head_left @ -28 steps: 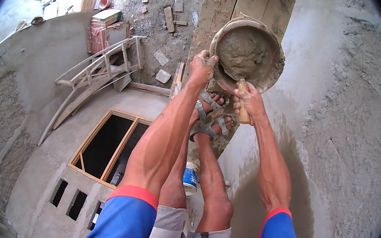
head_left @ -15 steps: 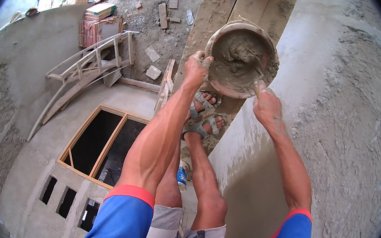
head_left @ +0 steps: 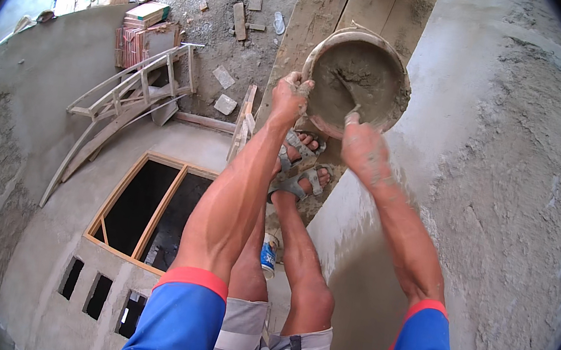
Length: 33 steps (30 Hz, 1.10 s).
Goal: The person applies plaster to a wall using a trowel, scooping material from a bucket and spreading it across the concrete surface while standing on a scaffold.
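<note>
A round bucket of wet grey mortar stands on the wooden planks by my feet. My left hand is closed on the bucket's left rim. Over the near rim reaches my right hand, its fingers wrapped round the handle of a trowel. The trowel's thin shank runs down into the mortar, and its blade is mostly buried there. Grey smears of mortar cover both hands.
Wooden planks lie under my sandalled feet. Close on the right rises a partly plastered wall. Below left are a wooden-framed opening and a slatted wooden frame. A blue-and-white can sits between my legs.
My right hand has swung left and nearer with the trowel, from the bucket's right side to its near rim. The mortar heap looks flatter. My left hand keeps its hold.
</note>
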{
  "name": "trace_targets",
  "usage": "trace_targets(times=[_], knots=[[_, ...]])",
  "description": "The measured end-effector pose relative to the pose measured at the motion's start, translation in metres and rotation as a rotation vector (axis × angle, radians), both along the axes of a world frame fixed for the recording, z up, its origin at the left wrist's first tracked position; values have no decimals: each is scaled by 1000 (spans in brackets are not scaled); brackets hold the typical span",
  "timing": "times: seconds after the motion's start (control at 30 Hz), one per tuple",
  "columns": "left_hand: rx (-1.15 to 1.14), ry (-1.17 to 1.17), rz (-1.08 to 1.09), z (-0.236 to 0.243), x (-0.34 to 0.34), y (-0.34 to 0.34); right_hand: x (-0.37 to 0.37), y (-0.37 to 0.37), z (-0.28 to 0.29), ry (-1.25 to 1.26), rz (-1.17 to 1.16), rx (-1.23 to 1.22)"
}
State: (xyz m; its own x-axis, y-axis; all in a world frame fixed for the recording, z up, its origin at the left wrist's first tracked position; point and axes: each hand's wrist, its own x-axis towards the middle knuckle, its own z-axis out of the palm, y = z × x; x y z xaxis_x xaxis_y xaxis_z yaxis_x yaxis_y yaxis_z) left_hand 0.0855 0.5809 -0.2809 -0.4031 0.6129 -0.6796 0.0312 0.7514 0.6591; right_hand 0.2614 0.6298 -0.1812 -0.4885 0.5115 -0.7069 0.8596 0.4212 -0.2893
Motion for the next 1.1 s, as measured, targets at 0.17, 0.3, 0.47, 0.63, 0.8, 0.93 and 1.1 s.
trace_targets(times=[0.17,0.3,0.47,0.63,0.8,0.93,1.1], knots=[[-2,23,-11,8,12,14,26,4,-1,-33,82,34],[35,108,9,3,-3,-2,10,66,87,-4,309,-22],[27,123,-22,7,11,8,3,114,46,-152,280,238],[-39,74,66,7,10,6,-13,99,-10,-263,224,98],[23,83,48,8,16,8,7,130,-30,-324,345,-158],[45,109,67,8,16,1,24,139,-23,-500,221,-521],[11,66,9,11,16,7,58,81,-22,-192,-613,-940]])
